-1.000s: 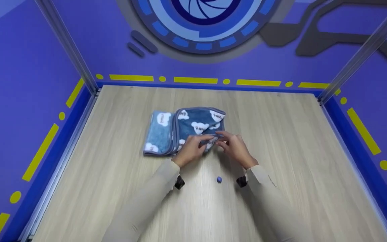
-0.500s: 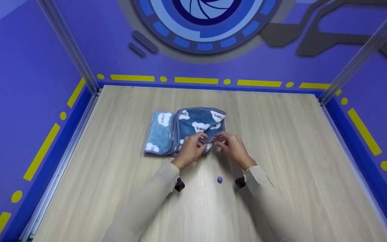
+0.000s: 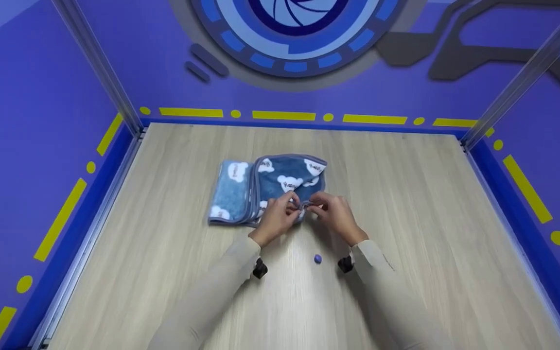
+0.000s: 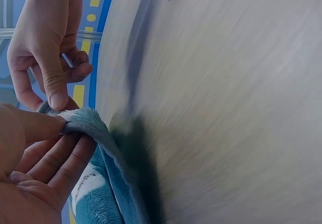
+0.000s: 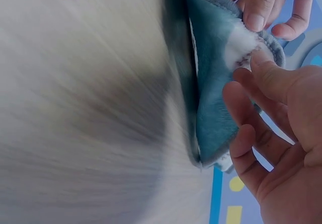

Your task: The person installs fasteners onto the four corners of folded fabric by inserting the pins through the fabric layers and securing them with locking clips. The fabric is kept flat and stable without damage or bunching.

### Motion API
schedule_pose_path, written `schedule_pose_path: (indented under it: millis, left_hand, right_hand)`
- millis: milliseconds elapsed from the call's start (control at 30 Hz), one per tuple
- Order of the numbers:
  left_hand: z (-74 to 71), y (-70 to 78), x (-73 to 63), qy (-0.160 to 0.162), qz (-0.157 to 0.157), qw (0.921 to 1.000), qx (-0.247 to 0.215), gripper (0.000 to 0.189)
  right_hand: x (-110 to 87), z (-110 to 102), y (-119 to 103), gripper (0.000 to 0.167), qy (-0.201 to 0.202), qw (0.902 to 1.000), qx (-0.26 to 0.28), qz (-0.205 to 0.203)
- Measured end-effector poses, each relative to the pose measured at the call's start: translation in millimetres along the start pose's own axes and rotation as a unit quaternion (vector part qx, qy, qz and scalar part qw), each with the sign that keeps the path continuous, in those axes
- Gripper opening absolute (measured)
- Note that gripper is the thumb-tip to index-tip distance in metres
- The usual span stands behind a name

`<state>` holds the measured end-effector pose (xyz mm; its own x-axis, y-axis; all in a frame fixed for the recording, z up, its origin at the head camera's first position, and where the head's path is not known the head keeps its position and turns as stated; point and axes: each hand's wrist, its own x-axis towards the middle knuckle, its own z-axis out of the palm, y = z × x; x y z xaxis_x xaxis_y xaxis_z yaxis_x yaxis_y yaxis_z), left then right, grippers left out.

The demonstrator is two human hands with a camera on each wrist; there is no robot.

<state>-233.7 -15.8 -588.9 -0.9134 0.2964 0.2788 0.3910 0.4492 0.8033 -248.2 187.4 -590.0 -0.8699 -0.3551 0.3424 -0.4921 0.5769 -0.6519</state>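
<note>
A folded blue fleece blanket [image 3: 231, 192] with white bear heads and grey edging lies on the table. My left hand [image 3: 275, 217] pinches its grey-bound edge between thumb and fingers at the near right side. Close beside it, my right hand [image 3: 338, 217] pinches the same edge with thumb and forefinger. In the left wrist view the trim [image 4: 83, 126] curves up between the two hands. The right wrist view shows the lifted corner [image 5: 216, 68] standing off the table, the right hand's other fingers [image 5: 246, 148] curled loosely beside it.
A small purple-blue ball [image 3: 318, 259] sits on the wooden table [image 3: 406, 194] between the forearms, nearer me than the blanket. Blue panels [image 3: 42, 121] with yellow marks wall in the back and both sides. Each wrist carries a black camera [image 3: 259, 268].
The right hand has shifted slightly left, bringing both hands closer together. The left fingers have changed their hold, and the edge between the hands is now bunched. The ball has stayed put.
</note>
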Motion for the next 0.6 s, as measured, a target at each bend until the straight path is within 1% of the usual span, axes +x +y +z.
schedule_pose_path:
  millis: [133,333,467,600]
  left_hand:
    - [0.8,-1.2,-1.3,0.004,0.011,0.9999,0.006,0.017]
    - [1.2,-3.3,-2.9,0.005,0.024,0.9996,0.010,0.017]
    - [3.4,-6.0,-4.0,0.017,0.040,0.9989,0.018,0.019]
    - [6.0,-8.0,-6.0,0.023,0.045,0.9985,0.022,0.021]
  right_hand:
    - [-0.4,2.4,0.2,0.006,0.004,0.9999,-0.005,-0.010]
    - [-0.8,5.0,-1.4,0.005,0.009,0.9998,-0.015,-0.012]
    - [-1.3,7.1,-2.4,0.006,0.018,0.9995,-0.024,-0.014]
    - [-2.2,8.2,-2.2,0.007,0.019,0.9993,-0.029,-0.017]
